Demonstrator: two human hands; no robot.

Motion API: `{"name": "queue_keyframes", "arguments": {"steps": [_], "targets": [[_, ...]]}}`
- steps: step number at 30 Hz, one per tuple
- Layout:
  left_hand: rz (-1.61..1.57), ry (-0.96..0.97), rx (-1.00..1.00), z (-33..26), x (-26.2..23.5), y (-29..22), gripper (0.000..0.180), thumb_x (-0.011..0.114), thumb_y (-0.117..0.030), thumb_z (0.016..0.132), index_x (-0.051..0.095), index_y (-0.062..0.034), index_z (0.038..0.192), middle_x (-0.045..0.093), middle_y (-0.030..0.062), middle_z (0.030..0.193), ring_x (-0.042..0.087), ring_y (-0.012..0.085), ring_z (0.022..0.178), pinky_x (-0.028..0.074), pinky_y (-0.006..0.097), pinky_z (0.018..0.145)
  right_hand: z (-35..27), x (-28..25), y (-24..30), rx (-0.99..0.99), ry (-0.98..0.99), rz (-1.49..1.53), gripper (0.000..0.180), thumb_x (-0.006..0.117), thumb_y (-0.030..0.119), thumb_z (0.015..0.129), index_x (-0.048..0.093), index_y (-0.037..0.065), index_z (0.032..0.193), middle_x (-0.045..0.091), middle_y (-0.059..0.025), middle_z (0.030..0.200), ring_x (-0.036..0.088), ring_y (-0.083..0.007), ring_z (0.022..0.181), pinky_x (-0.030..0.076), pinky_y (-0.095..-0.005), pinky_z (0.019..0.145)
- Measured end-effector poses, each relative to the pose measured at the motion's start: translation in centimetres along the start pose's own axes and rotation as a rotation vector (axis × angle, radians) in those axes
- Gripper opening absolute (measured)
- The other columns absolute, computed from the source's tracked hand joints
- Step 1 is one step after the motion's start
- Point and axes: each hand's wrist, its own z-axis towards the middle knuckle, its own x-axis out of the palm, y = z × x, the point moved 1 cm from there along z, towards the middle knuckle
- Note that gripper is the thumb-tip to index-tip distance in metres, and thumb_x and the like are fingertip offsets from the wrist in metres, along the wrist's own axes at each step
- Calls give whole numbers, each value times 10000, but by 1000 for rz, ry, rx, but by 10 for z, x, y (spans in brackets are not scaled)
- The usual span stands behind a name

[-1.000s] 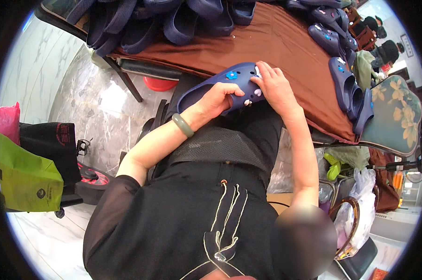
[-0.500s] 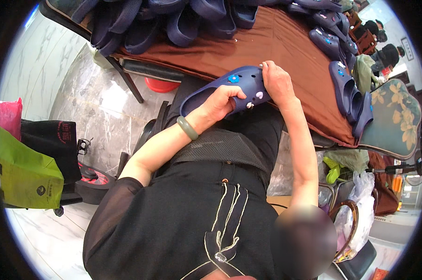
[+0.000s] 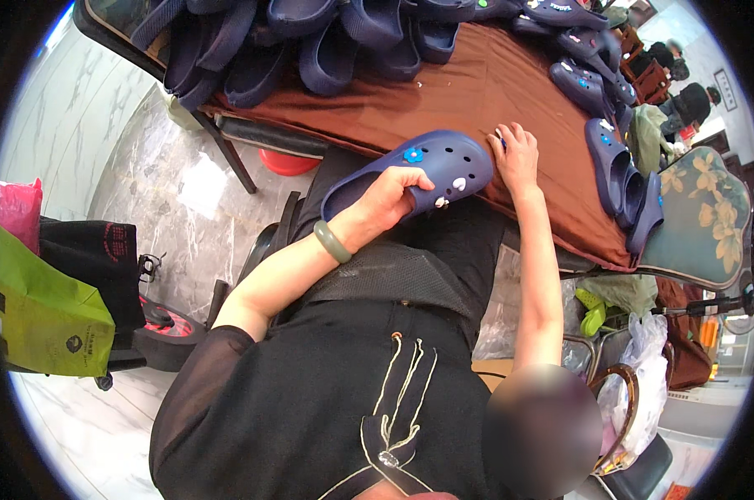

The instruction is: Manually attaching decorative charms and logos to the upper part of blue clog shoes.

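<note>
A navy blue clog point(image 3: 448, 173) with round holes lies over my lap at the table's front edge. My left hand point(image 3: 387, 198) grips its near side, thumb on top and fingers inside the opening. A blue flower charm point(image 3: 413, 156) sits on the upper, with a pale heart charm point(image 3: 459, 183) and a small white charm point(image 3: 441, 202) nearer me. Just right of the toe, my right hand point(image 3: 517, 160) hangs over the brown cloth, apart from the clog. Its fingertips are drawn together around a tiny dark blue bit, too small to name.
A brown cloth point(image 3: 552, 137) covers the table. Plain navy clogs point(image 3: 327, 62) are heaped at the far left; charm-decorated clogs point(image 3: 610, 158) line the right side. A flowered chair back point(image 3: 700, 212) stands to the right, and a red basin point(image 3: 287, 162) sits under the table.
My right hand has come off the clog's toe and moved right and slightly down, uncovering the toe holes. My left hand keeps its hold, with the clog tilted slightly differently.
</note>
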Motion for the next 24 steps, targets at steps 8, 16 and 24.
{"name": "queue_keyframes", "arguments": {"steps": [8,16,24], "targets": [[19,-2,21,-7,9,-3,339,546,-31,662,575,43,991,617,131,984,602,230,903,477,318,809,-15,-49,48,166,-153,698,133,554,90,872,652,15,921,636,-137,1013,562,-273,1045,417,-351,930],[-15,-12,-13,-16,16,-4,398,526,-20,685,534,34,1079,586,133,1044,577,250,970,480,344,860,-32,-76,83,85,221,832,528,720,245,730,538,57,1188,407,-174,1332,326,-338,1272,289,-418,1055],[13,11,-16,-7,17,-4,370,521,-23,695,539,33,1061,593,134,1027,579,241,945,487,328,821,3,-173,128,119,97,1704,838,654,98,798,122,22,1441,252,-129,1458,349,-285,1302,328,-402,1034]]}}
